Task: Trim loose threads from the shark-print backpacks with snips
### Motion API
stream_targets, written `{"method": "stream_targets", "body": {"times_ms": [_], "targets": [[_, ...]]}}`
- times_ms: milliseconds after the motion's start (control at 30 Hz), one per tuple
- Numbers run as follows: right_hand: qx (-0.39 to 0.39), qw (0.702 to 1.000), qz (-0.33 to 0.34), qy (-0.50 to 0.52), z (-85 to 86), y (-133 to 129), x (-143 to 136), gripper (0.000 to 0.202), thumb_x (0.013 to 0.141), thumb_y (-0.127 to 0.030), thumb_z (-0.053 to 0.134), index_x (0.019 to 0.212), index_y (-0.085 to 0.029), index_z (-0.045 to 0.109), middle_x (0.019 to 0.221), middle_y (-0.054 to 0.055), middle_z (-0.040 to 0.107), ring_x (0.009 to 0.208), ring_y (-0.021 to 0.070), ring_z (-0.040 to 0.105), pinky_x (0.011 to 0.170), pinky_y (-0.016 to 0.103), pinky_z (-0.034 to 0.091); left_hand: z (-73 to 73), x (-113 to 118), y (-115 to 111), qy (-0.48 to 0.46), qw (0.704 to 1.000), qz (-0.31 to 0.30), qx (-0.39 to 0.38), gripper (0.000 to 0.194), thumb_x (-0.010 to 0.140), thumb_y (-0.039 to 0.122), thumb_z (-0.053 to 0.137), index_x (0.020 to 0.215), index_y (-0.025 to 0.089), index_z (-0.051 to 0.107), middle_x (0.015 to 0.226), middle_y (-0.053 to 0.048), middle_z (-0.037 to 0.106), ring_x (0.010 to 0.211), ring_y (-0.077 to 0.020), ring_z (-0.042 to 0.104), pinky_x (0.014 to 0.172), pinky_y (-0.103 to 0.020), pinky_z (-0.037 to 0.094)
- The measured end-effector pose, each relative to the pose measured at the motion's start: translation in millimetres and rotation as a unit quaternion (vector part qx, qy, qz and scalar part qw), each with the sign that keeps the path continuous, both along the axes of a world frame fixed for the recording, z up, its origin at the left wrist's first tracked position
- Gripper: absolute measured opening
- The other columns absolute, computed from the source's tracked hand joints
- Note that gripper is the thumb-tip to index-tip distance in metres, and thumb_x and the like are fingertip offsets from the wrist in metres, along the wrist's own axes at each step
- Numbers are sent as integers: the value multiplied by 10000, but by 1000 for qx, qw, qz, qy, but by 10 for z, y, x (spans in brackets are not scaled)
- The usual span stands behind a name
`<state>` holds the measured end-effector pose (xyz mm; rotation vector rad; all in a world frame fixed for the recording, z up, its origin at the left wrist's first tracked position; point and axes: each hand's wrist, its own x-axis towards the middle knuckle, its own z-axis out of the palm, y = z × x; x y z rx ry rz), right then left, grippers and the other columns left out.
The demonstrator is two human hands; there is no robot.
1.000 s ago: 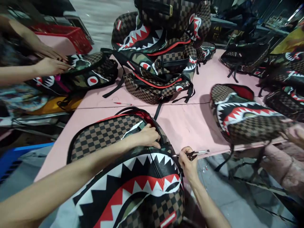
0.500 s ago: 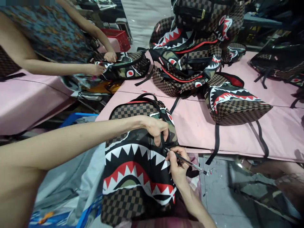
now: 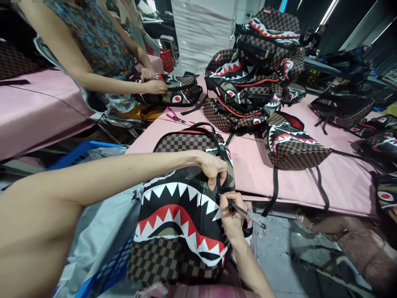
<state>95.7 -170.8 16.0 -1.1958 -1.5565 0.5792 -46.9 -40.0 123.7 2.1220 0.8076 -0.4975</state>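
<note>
A checkered backpack (image 3: pixel 173 215) with a shark-mouth print lies before me, its upper end on the pink table and its lower part towards my lap. My left hand (image 3: pixel 214 167) reaches across it, fingers closed on a black strap (image 3: pixel 221 154) along the bag's right side. Just below, my right hand (image 3: pixel 232 211) grips a slim pen (image 3: pixel 248 215) with a clear barrel. The pen's tip end points up-left at the bag's side edge near my left fingers. Exactly what the tip touches is hidden by my fingers.
Similar backpacks (image 3: pixel 245 91) are piled on the pink table (image 3: pixel 248 165), with another bag (image 3: pixel 294 145) to the right. Pink-handled pliers (image 3: pixel 174 116) lie near the table's edge. At left, a co-worker (image 3: pixel 93 54) handles another bag. A blue crate (image 3: pixel 118 256) stands below on my left.
My view has tilted up and turned a little, bringing the pliers and more of the pile into sight. Both my hands keep their grips. The co-worker's hands have shifted on their bag.
</note>
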Motion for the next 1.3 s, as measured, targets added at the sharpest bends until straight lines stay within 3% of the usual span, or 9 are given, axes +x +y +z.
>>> {"method": "stream_targets", "body": {"times_ms": [567,1300], "targets": [[37,999,10,19,40,-38,-22,56,821,-245,555,788,-201,551,722,-4,625,648,127,605,597,240,468,29,-17,-69,-13,1000,1,4,238,547,165,722,783,196,737,600,41,644,619,-128,522,630,-210,382],[8,999,-10,33,-42,-36,-16,108,825,-296,557,776,-199,565,715,11,632,679,146,621,606,267,488,3,16,-55,-18,1000,0,8,188,549,164,734,735,195,731,571,43,622,625,-127,512,628,-209,372]]}}
